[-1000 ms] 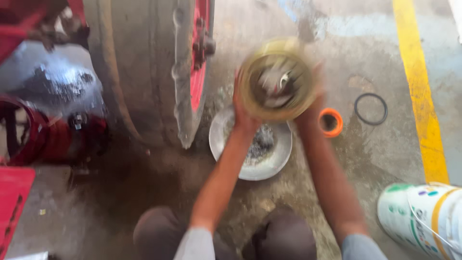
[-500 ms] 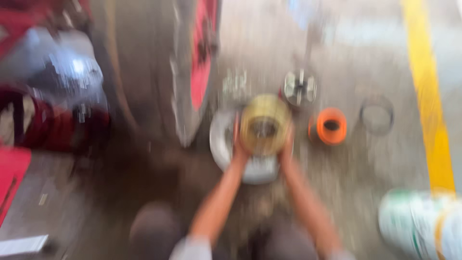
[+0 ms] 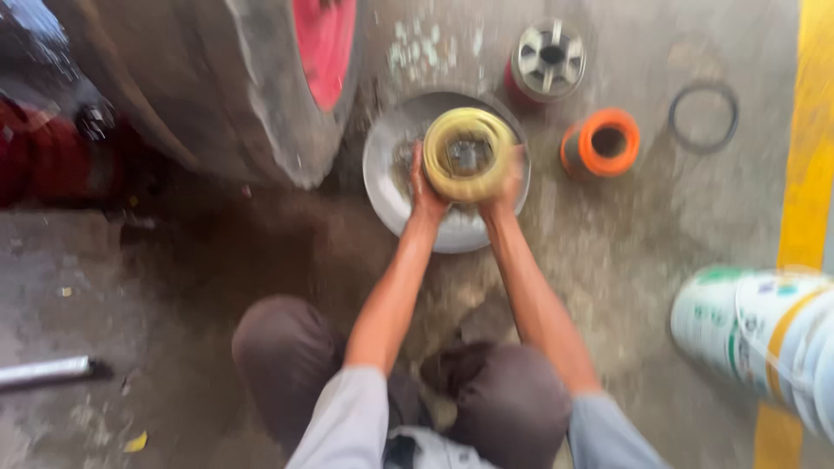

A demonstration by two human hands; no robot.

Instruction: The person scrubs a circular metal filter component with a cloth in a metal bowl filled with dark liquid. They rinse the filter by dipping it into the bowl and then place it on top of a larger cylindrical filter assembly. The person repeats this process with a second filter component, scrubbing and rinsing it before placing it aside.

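I squat on a concrete floor and hold a round, greasy yellow ring-shaped part [image 3: 469, 155] with both hands. My left hand [image 3: 423, 187] grips its left side and my right hand [image 3: 506, 184] grips its right side. The part sits low over a shallow round metal pan [image 3: 387, 187] that lies on the floor in front of my knees. The view is blurred, so the inside of the part shows only as grey metal.
A large tyre with a red hub [image 3: 261, 78] stands at upper left. Beyond the pan lie a slotted metal hub piece [image 3: 549, 59], an orange cylinder [image 3: 601, 142] and a black rubber ring [image 3: 704, 115]. A white bucket [image 3: 764, 339] stands at right by a yellow floor line [image 3: 808, 174]. A metal rod [image 3: 43, 372] lies at left.
The yellow ring has come down from near the camera to just over the pan, with both hands still on it. The view has shifted, showing more of the floor beyond the pan.
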